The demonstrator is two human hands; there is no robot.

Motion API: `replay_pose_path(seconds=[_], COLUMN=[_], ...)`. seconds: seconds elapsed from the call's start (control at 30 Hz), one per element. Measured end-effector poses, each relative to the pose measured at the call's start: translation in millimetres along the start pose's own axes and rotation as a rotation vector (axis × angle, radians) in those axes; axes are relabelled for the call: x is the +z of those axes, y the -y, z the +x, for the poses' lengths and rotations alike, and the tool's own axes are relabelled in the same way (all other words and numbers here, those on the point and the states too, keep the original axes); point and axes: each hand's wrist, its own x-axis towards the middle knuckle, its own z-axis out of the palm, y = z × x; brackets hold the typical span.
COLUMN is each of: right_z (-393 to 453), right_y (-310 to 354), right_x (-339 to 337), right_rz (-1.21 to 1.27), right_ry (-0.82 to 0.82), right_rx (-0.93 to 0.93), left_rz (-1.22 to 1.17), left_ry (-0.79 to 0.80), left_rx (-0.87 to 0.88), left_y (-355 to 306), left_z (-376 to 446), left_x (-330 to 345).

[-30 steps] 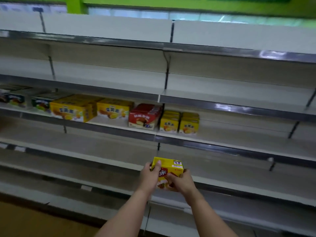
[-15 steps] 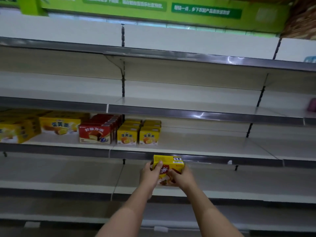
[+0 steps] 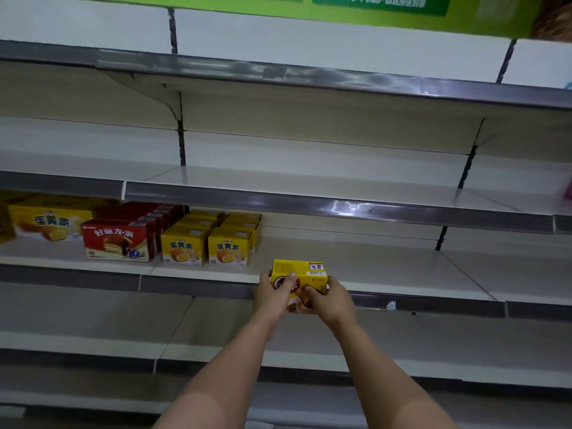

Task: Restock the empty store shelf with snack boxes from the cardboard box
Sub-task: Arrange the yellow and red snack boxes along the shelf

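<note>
I hold a small yellow snack box (image 3: 299, 271) in both hands at the front edge of the middle shelf (image 3: 387, 267). My left hand (image 3: 274, 294) grips its left side with the thumb on the front face. My right hand (image 3: 328, 300) grips its lower right corner. The box is just right of two rows of small yellow boxes (image 3: 229, 247) standing on that shelf. The cardboard box is out of view.
Left of the small yellow boxes stand a row of red snack boxes (image 3: 119, 243) and larger yellow boxes (image 3: 49, 224). The shelf above (image 3: 309, 181) and the shelves below (image 3: 402, 335) hold nothing in view. A green sign (image 3: 371, 4) runs along the top.
The view has shifted right and closer to the shelving. Both hands have carried the yellow box up from below the middle shelf to its front edge.
</note>
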Motion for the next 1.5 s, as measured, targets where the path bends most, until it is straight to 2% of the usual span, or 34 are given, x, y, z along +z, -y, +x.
replay_pose_path(seconds=[0.3, 0.7, 1.0, 1.2, 1.5], right_z=[69, 177, 226, 258, 273], right_y=[0, -5, 3, -3, 10], right_x=[14, 67, 87, 104, 103], right_rz=[0.062, 0.137, 0.348, 0.433, 0.518], right_ry=[0.004, 0.085, 0.009, 0.019, 0.093], right_rx=[0.066, 0.143, 0.117, 0.098, 0.108], left_rz=[0.043, 0.084, 0.080, -0.014, -0.100], left_ry=[0.003, 0.069, 0.005, 0.061, 0.084], left_rx=[0.012, -0.096, 0.035, 0.100, 0.098], left_y=[-8, -4, 19, 49, 18], left_z=[61, 159, 240, 301, 295], left_x=[20, 23, 40, 55, 46])
